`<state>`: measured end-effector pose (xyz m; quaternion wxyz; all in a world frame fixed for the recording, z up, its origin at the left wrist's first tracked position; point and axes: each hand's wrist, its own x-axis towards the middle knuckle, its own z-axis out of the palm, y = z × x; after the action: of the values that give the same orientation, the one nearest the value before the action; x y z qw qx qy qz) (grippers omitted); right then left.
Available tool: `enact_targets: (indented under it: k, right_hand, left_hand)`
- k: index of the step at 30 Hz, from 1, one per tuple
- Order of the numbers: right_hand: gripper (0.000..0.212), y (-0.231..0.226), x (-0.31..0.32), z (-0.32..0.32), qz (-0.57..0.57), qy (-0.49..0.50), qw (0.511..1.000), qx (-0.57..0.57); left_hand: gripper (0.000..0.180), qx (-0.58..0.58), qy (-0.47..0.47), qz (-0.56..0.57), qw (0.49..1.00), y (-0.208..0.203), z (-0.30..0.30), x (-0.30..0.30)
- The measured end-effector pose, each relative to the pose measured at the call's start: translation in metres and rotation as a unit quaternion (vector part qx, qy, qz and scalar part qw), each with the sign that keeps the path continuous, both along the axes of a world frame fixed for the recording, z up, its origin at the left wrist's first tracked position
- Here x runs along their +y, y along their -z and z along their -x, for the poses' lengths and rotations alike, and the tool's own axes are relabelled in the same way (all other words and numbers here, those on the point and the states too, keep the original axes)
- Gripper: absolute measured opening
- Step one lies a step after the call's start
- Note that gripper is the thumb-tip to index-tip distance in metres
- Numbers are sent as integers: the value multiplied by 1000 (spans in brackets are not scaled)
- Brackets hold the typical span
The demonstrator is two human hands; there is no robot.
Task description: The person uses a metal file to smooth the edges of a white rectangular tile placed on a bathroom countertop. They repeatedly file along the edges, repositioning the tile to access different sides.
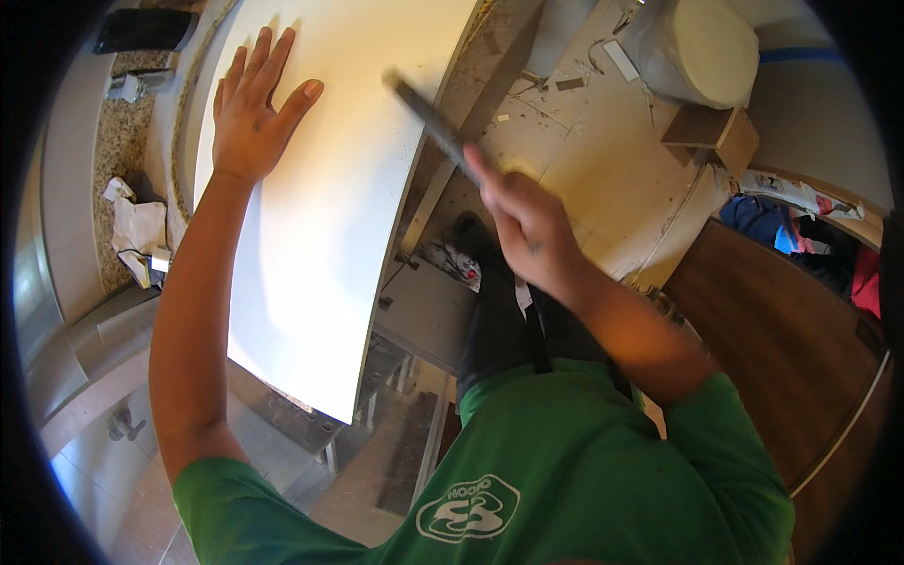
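Observation:
A large white board (325,207) lies flat over a countertop, reaching from the top of the view down to the middle. My left hand (254,108) rests palm down on its far part, fingers spread. My right hand (527,221) is closed on a long dark flat tool (428,118), perhaps a file or blade. The tool is blurred and its tip sits over the board's right edge. I wear a green shirt.
A speckled stone counter (118,151) with crumpled paper (137,231) lies left of the board. To the right are a dusty tiled floor (584,160), a white toilet (702,47), a cardboard box (725,137) and a brown wooden door (782,339).

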<state>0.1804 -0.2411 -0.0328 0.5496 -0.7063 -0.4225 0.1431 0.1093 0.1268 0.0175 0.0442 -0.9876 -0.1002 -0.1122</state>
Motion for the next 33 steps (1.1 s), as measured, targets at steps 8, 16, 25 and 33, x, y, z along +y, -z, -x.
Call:
enact_targets:
  k: [8,16,25,33]
  right_hand:
    - [57,-1,21,-31,-54,55,997,-6]
    - [66,11,43,-61,16,58,998,-36]
    - [54,-13,6,-34,-77,47,996,-3]
    - [46,-10,55,-104,61,95,993,29]
  left_hand:
    - [77,0,-3,12,1000,-1,-1,0]
    - [78,-1,4,16,1000,-1,1,1]
    - [79,10,-6,5,1000,0,0,3]
    - [79,6,3,17,1000,-3,-1,2]
